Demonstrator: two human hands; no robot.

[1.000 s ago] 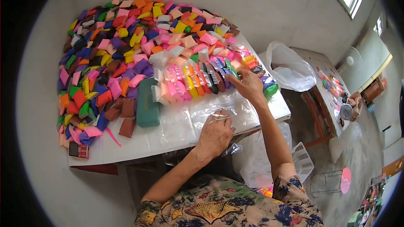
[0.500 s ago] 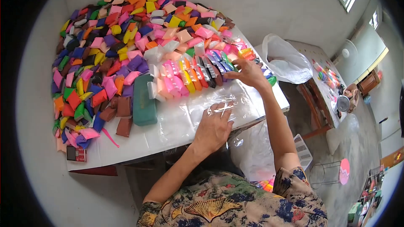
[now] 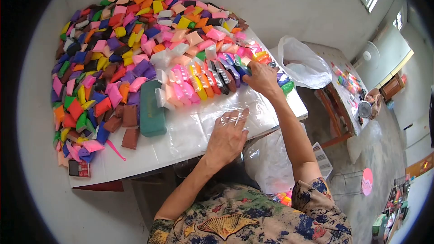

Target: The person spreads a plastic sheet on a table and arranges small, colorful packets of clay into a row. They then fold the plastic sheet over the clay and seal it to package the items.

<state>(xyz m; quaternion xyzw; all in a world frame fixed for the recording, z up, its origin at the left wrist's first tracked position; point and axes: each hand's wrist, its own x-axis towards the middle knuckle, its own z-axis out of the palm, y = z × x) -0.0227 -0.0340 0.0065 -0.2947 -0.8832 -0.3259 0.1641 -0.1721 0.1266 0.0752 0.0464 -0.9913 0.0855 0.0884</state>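
My left hand (image 3: pixel 227 139) lies palm down at the table's front edge, fingers stretched over a clear plastic bag (image 3: pixel 221 116). My right hand (image 3: pixel 262 80) is at the right end of a row of small coloured packets (image 3: pixel 203 80), its thumb and fingers curled about the end packets, which it partly hides. The row runs from peach and pink through yellow, orange, red, black and brown to purple, blue and green. At its left end stands a green oblong case (image 3: pixel 153 110).
A large heap of loose coloured packets (image 3: pixel 108 58) covers the table's back and left. A small red device (image 3: pixel 79 168) lies at the left corner. To the right are a white plastic bag (image 3: pixel 304 65), a second table (image 3: pixel 323 52) and a pink-topped stool (image 3: pixel 366 181).
My right hand has shifted slightly left against the end of the row, its fingers curled closer in. My left hand stays on the clear bag. The whole view has moved a little.
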